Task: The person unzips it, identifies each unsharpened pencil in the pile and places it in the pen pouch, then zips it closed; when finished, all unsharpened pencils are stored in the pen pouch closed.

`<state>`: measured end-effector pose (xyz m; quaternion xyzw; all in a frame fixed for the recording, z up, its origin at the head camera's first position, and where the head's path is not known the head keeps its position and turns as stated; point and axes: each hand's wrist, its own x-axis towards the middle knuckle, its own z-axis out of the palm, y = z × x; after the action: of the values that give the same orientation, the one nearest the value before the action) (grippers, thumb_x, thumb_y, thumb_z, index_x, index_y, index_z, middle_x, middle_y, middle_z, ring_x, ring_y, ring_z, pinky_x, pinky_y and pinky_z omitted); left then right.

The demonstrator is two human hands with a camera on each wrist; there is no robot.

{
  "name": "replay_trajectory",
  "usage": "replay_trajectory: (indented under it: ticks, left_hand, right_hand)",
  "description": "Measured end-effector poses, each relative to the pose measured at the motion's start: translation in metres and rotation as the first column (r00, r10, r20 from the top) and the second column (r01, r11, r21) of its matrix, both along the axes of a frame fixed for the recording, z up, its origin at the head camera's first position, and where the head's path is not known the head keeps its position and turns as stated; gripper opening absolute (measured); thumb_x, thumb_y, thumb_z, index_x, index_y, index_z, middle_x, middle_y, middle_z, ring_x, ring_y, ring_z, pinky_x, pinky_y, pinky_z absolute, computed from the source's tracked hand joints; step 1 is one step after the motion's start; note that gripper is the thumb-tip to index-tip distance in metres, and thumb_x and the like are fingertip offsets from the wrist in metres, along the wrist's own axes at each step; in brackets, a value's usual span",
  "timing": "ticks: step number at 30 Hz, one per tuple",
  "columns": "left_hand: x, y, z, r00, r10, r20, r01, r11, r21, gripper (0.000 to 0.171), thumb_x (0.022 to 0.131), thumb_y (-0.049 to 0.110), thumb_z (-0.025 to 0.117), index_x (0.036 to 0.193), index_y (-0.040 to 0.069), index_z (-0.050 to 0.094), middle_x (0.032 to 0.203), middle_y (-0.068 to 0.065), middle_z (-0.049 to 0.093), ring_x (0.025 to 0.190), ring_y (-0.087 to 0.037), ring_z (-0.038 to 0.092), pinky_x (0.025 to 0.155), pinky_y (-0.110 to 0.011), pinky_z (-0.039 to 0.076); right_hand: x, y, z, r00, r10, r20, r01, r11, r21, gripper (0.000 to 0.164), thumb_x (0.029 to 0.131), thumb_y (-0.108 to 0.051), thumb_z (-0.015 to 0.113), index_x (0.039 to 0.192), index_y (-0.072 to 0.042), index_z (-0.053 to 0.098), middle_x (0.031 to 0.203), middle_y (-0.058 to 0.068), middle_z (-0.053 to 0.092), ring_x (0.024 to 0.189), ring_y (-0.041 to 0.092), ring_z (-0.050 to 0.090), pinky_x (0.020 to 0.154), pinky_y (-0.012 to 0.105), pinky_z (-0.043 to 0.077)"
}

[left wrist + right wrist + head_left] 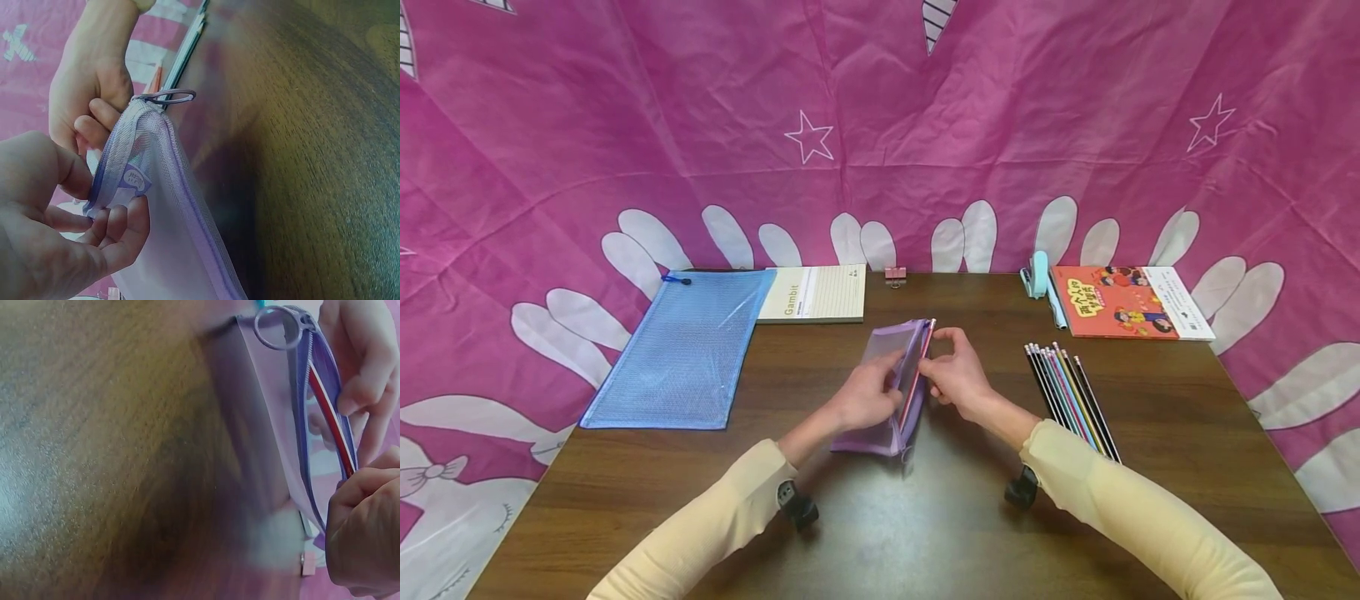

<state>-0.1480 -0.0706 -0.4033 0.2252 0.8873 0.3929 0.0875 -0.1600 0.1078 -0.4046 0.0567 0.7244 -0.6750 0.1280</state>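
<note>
A purple mesh zip pouch stands tilted at the middle of the table, its zipped edge parted. My left hand pinches one side of the opening between thumb and fingers; a small label shows beside them in the left wrist view. A red pencil lies lengthwise in the opening, and my right hand pinches it near its upper end. From the zip hangs a ring pull. Fingers hide part of the pencil.
Several pencils lie side by side to the right. A blue mesh pouch and a notepad are at the left. At the back are a pink binder clip, a light-blue stapler and an orange book.
</note>
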Motion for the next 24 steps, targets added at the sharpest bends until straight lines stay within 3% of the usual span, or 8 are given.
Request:
replay_trajectory:
  ticks: [9, 18, 24]
  left_hand:
    - [0.001, 0.002, 0.001, 1.000, 0.020, -0.015, -0.020, 0.999, 0.031, 0.071, 0.076, -0.004, 0.059, 0.146, -0.003, 0.045, 0.092, -0.008, 0.062, 0.081, -0.018, 0.058, 0.070, -0.032, 0.050]
    - [0.003, 0.002, 0.008, 0.997, 0.058, 0.059, -0.062, 0.995, 0.078, 0.068, 0.079, -0.004, 0.058, 0.146, -0.005, 0.044, 0.095, -0.010, 0.066, 0.083, -0.020, 0.062, 0.070, -0.031, 0.053]
    - [0.004, -0.003, 0.013, 0.990, 0.111, 0.086, -0.121, 0.984, 0.130, 0.068, 0.078, -0.004, 0.055, 0.146, -0.004, 0.045, 0.097, -0.010, 0.065, 0.085, -0.020, 0.060, 0.075, -0.033, 0.051]
  right_hand:
    - [0.002, -0.005, 0.003, 1.000, 0.015, 0.006, -0.016, 0.995, 0.098, 0.054, 0.083, 0.002, 0.065, 0.131, -0.004, 0.041, 0.070, 0.009, 0.058, 0.042, 0.011, 0.044, 0.039, 0.021, 0.030]
    - [0.000, 0.002, 0.009, 0.994, 0.072, -0.077, -0.055, 0.977, 0.207, 0.033, 0.086, -0.003, 0.065, 0.118, 0.004, 0.057, 0.078, 0.015, 0.066, 0.046, 0.014, 0.056, 0.038, 0.020, 0.033]
    - [-0.005, 0.025, 0.016, 0.990, 0.054, -0.128, -0.019, 0.965, 0.261, 0.024, 0.093, -0.010, 0.062, 0.114, 0.002, 0.060, 0.091, 0.018, 0.069, 0.052, 0.014, 0.058, 0.041, 0.022, 0.039]
